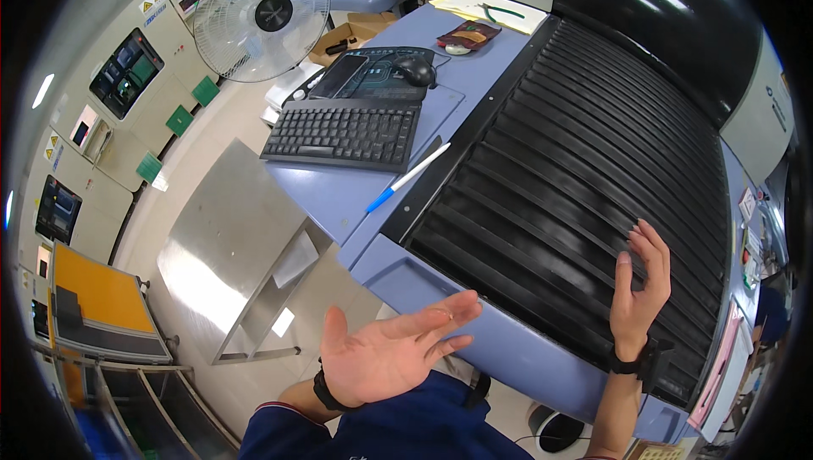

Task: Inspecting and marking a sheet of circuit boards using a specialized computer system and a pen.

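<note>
Left hand: wrist band partly behind palm. Beyond right hand: pink tray cut by rim; small cards there unreadable.

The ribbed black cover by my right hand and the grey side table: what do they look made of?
The ribbed cover looks like black plastic or coated metal slats with a semi-gloss sheen; which one is unclear. The side table looks like brushed stainless steel, given its dull silver glare. The right hand is over the slats.

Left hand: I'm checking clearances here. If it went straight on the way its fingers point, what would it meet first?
Probably the blue front edge of the machine, just beyond the left hand; depth is unclear, so it might pass just in front.
</note>
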Demonstrator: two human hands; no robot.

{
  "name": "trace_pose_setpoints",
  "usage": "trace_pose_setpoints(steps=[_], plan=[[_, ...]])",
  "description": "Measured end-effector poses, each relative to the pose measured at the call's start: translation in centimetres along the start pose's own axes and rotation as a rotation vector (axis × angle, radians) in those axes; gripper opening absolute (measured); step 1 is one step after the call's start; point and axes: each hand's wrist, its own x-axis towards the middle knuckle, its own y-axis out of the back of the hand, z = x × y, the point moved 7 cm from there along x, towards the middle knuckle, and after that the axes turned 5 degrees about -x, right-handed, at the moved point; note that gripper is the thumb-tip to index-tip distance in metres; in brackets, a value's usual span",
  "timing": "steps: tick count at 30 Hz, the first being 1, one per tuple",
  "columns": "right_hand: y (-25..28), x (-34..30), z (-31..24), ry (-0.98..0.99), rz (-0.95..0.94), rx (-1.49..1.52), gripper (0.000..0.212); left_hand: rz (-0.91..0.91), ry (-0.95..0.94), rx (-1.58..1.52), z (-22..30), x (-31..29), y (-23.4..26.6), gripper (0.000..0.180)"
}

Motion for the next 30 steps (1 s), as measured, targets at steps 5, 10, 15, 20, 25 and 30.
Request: trace_pose_setpoints(steps=[5, 10, 15, 20, 25, 30], plan=[[-0.1, -0.1, 0.1, -0.004, 0.001, 0.018, 0.025, -0.012, 0.011, 0.099, -0.2, -0.5, -0.3, 0.109], [-0.1, -0.2, 0.1, 0.007, -0.006, 0.001, 0.025, 0.002, -0.001, 0.153, -0.4, -0.8, -0.6, 0.1], [-0.4, -0.2, -0.4, 0.008, -0.009, 0.064, 0.026, 0.169, -0.02, 0.092, -1.7, -0.8, -0.6, 0.046], [-0.9, -0.7, -0.9, 0.011, -0.06, 0.033, 0.027, 0.317, 0.078, 0.084, -4.0, -0.3, -0.1, 0.018], [-0.7, -0.4, -0.5, 0.016, -0.02, 0.044, 0.026, 0.342, 0.105, 0.066, -4.6, 0.6, -0.6, 0.015], [-0.6, -0.4, -0.7, 0.026, -0.029, 0.03, 0.025, 0.423, 0.12, 0.093, -4.9, 0.8, -0.5, 0.011]])
